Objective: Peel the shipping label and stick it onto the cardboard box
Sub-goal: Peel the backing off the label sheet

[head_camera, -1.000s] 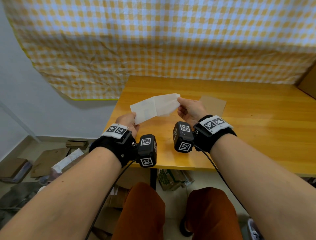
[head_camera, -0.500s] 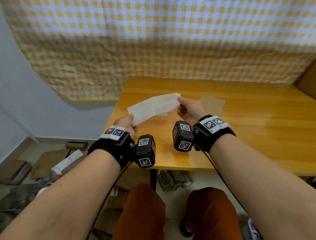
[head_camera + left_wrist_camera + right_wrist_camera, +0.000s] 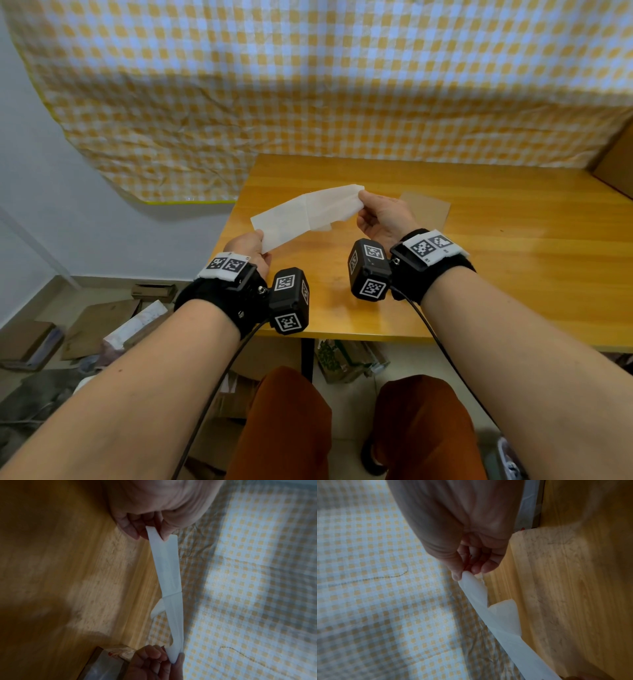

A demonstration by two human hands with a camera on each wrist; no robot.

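A white shipping label sheet hangs stretched in the air above the table's left part. My left hand pinches its lower left end and my right hand pinches its upper right end. In the left wrist view my left hand nips the sheet edge-on, and a small loose flap curls off near the middle. The right wrist view shows my right hand pinching the same sheet. A flat brown cardboard box lies on the table just behind my right hand.
The wooden table stands against a yellow checked cloth on the wall. A brown board leans at the far right edge. Cardboard scraps litter the floor on the left.
My left hand has drifted slightly left and toward me, drawing the sheet out a little longer. My right hand has stayed in place.
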